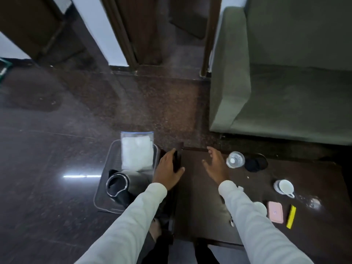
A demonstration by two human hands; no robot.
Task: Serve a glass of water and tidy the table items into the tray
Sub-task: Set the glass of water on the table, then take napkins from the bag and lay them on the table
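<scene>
My left hand [168, 169] grips a dark flat object [178, 156] held on edge at the left edge of the dark table [200, 202]. My right hand [216, 165] hovers open over the table, fingers spread, holding nothing. Just left of the table lies a clear tray [103, 180]. It holds a zip bag with white contents [137, 152], a steel jug [117, 184] and a dark cloth. A clear water bottle [235, 160] stands right of my right hand. A clear glass [314, 203] stands at the table's right side.
On the table are a black round thing [255, 164], a white cup on a saucer [284, 188], a pink case [275, 212], a yellow strip [291, 216] and a white round item [260, 207] partly behind my right sleeve. A green sofa [285, 92] stands beyond the table.
</scene>
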